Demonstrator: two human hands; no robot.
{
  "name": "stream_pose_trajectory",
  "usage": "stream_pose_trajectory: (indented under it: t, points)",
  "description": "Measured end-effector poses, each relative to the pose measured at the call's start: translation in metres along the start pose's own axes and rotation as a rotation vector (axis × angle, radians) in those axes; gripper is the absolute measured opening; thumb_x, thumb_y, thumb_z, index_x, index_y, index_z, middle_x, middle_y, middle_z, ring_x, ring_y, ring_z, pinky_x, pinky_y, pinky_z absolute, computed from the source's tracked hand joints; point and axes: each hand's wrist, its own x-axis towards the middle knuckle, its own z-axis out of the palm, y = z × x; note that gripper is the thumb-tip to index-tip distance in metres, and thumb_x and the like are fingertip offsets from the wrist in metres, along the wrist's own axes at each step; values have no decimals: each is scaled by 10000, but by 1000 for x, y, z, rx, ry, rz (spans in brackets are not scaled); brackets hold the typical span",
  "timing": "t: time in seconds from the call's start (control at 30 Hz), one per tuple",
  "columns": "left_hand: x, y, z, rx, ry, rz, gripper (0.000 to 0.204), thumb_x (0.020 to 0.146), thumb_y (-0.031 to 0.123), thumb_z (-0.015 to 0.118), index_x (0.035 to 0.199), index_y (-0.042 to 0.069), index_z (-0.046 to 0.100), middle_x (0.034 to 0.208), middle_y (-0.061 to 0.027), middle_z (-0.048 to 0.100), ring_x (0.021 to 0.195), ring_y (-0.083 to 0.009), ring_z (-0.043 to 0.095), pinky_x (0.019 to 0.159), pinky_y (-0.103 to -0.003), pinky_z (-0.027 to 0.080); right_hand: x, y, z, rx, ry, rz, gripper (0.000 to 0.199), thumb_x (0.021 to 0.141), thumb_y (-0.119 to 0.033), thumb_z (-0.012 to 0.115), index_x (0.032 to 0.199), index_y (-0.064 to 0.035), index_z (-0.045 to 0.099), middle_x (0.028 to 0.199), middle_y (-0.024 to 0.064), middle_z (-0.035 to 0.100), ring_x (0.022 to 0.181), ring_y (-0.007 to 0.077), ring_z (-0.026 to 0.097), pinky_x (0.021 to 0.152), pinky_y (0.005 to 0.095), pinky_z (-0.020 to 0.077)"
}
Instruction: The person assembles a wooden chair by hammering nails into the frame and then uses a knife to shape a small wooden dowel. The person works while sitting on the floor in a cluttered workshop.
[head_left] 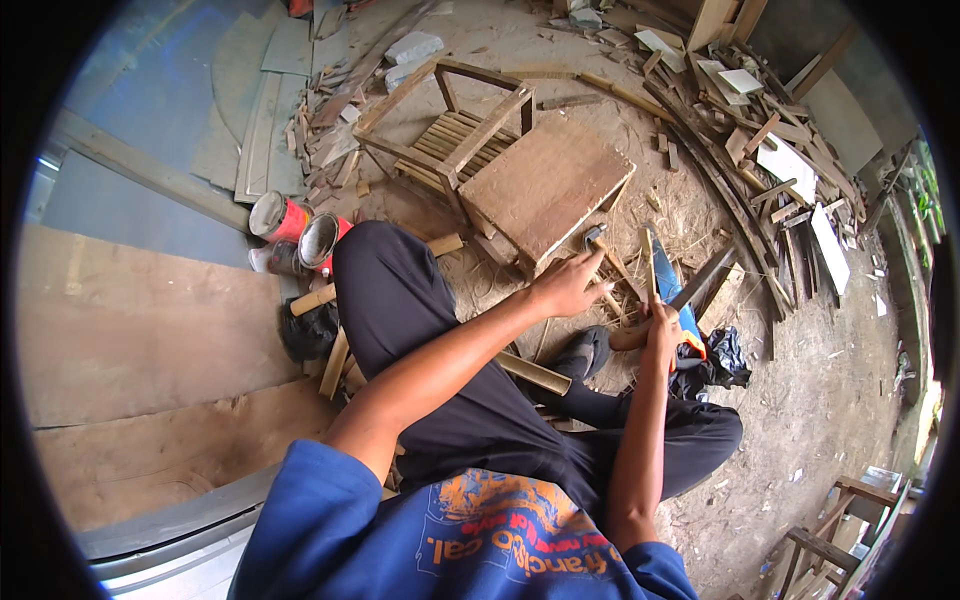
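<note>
My right hand [660,332] is closed round a large knife [706,275] near the base of its long dark blade, which points up and to the right. The knife's wooden handle [628,339] sticks out on the left of that hand. A thin bamboo strip [649,262] rises from the same hand, seemingly gripped along with the knife. My left hand [568,286] hovers to the left, fingers stretched out and apart, with nothing visible in it. Below its fingertips lies a wooden-handled tool [622,266] with a dark metal head, perhaps a hammer.
A low wooden table [548,185] and a slatted wooden frame [455,140] stand ahead. Beside my right hand lie a blue-and-orange tool [688,322] and a black plastic bag [728,358]. Split bamboo [535,374] crosses my legs. Red cans [322,240] stand left; scrap wood [775,150] is heaped right.
</note>
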Motion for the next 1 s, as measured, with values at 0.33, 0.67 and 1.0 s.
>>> stream_pose_trajectory:
  t: [0.33,0.67,1.0]
  points:
    - [-11,-1,-39,-667,414,140,230,1056,224,559,1108,32,675,936,-54,739,767,-127,678,696,-283,544,-97,-29,106,221,-386,71,214,960,-145,718,1083,9,634,938,54,657,804,138,662,738,282,570]
    - [-42,-68,-112,-506,737,-271,224,1039,251,613,1027,37,678,714,32,601,607,-54,526,564,-240,438,-76,6,128,-217,-175,26,337,937,-329,767,923,2,707,662,12,610,536,97,547,502,253,431]
    - [-56,-32,-89,-50,55,-201,280,908,293,735,986,28,686,836,-174,735,810,-336,731,703,-405,542,-95,-21,131,-47,-221,-154,265,925,-208,781,995,-34,594,766,47,656,636,106,610,571,260,487]
